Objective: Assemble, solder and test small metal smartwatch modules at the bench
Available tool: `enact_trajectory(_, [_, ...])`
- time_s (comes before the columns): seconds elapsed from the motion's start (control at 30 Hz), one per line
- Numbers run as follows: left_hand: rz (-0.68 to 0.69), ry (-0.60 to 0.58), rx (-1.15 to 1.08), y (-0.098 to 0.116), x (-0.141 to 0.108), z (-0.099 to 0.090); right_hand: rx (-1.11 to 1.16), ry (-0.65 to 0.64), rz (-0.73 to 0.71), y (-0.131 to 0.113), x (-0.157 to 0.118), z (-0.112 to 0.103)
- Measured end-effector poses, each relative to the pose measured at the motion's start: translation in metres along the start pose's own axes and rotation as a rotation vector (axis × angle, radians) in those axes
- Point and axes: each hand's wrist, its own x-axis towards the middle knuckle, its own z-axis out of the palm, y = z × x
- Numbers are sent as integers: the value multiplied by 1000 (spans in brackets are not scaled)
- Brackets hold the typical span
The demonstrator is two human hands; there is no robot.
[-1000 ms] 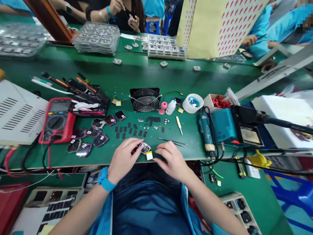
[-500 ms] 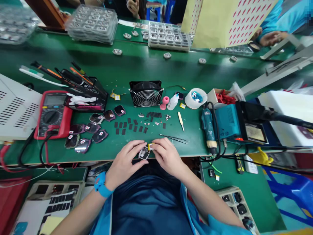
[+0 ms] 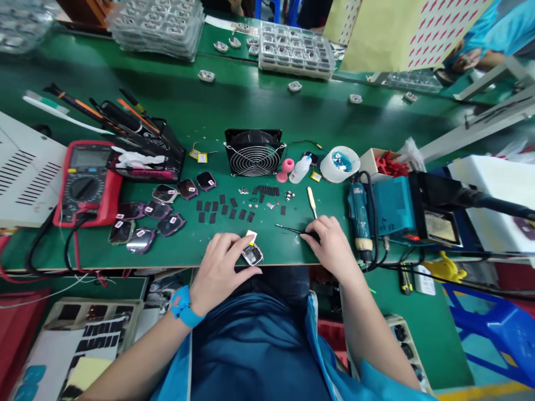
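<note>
My left hand [image 3: 223, 268] curls round a small open watch case [image 3: 252, 255] at the table's front edge, thumb below it and fingers above. Circuit parts show inside the case. Against its upper edge, by my index fingertip, sits a small battery [image 3: 251, 237] with yellow edges. Further right, my right hand [image 3: 330, 245] has its fingers closed on the rear end of dark tweezers [image 3: 288, 228], whose tips point left. A cream-handled tool [image 3: 311, 200] lies just beyond that hand. Several black rectangular pads [image 3: 223, 210] lie in rows ahead of my left hand.
Purple and pale watch cases [image 3: 170, 224] lie left, beside a red multimeter [image 3: 86, 184] and a tool holder [image 3: 167, 150]. A fan [image 3: 254, 156], bottle [image 3: 300, 170] and white tub [image 3: 339, 164] stand behind. An electric screwdriver [image 3: 358, 217] and teal soldering station [image 3: 388, 209] stand right.
My right hand has left the battery and watch case, moved right and closed on the tweezers. My left hand stays at the case. The view has shifted slightly.
</note>
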Motion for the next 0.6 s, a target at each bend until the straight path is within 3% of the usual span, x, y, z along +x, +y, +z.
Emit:
enact_trajectory(0.1, [25,37,-32,-1,9,-4,70,11,1,-2,-1,1])
enact_trajectory(0.23, [199,-173,-142,-8,20,-12,308,111,114,-21,-2,7])
enact_trajectory(0.3, [205,-227,-126,-10,21,-13,477,146,175,-29,-3,10])
enact_trajectory(0.43, [115,-123,-66,-10,12,-8,786,144,280,-32,-9,12])
enact_trajectory(0.6, [65,-29,-120,-5,-3,-3,721,48,245,-18,-20,12])
